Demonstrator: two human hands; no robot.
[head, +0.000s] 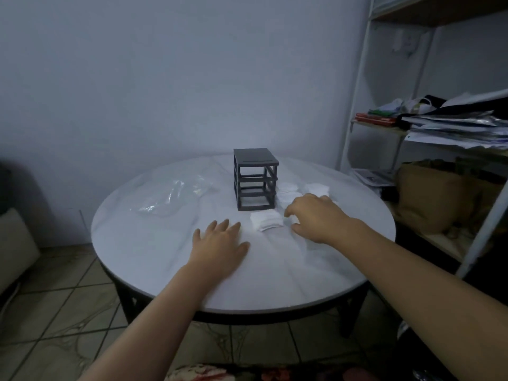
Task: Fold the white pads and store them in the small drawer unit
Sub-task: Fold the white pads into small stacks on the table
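The task is judged barely begun: all three slots of the one dark grey cube-shaped drawer unit (255,180) at frame centre appear empty. At least three white square pads (266,220) are counted on the round white bench (154,259), one below the unit and the others to its right. The left hand (220,240) is laid flat, holding nothing. The right hand (316,215) is loosely curled beside the nearest pad, and nothing is seen gripped.

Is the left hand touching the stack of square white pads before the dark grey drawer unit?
Apart. The head view shows a strip of bare table between the left hand and the stack of white pads.
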